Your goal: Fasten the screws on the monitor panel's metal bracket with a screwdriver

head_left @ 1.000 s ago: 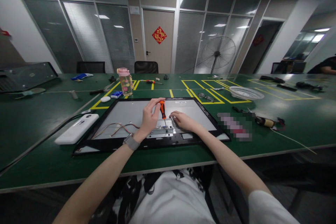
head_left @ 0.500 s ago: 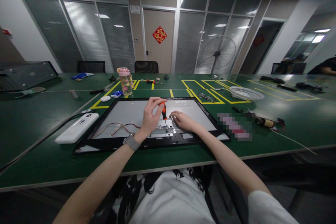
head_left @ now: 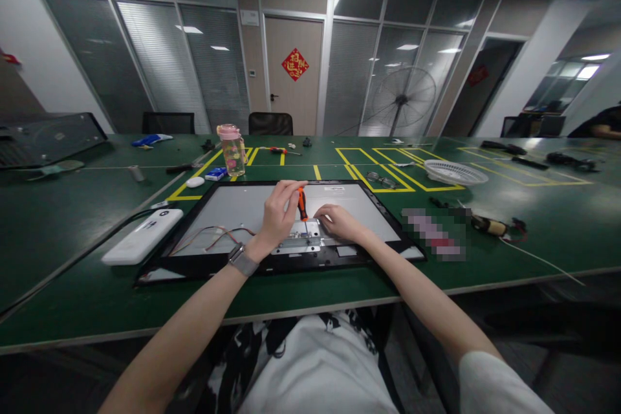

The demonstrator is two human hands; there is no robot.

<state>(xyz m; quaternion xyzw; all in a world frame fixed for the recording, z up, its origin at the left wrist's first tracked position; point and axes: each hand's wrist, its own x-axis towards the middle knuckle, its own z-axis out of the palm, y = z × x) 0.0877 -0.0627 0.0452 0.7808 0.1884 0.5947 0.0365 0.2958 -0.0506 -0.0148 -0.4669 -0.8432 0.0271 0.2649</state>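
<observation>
My left hand (head_left: 281, 210), with a grey-banded watch at its wrist, is closed around an orange and black screwdriver (head_left: 303, 203). The screwdriver stands nearly upright, its shaft pointing down at a metal bracket (head_left: 313, 240) with a small circuit board. That bracket lies on the lower middle of a flat display panel (head_left: 233, 202) with a black frame. Curled fingers of my right hand (head_left: 338, 221) press at the bracket's upper right edge; their tips are partly hidden. Thin red and dark wires (head_left: 208, 233) run across the panel to the left.
Left of the panel lies a white power bank (head_left: 143, 237) with a cable. Behind it stand a pink-lidded bottle (head_left: 232, 150) and a blue packet (head_left: 216, 174). Glasses (head_left: 381, 179), a white basket (head_left: 455, 172) and a wired motor-like part (head_left: 492, 225) lie to the right.
My left hand and wrist have turned slightly, and the screwdriver handle has shifted a little to the left. My right hand stays nearly in place at the bracket.
</observation>
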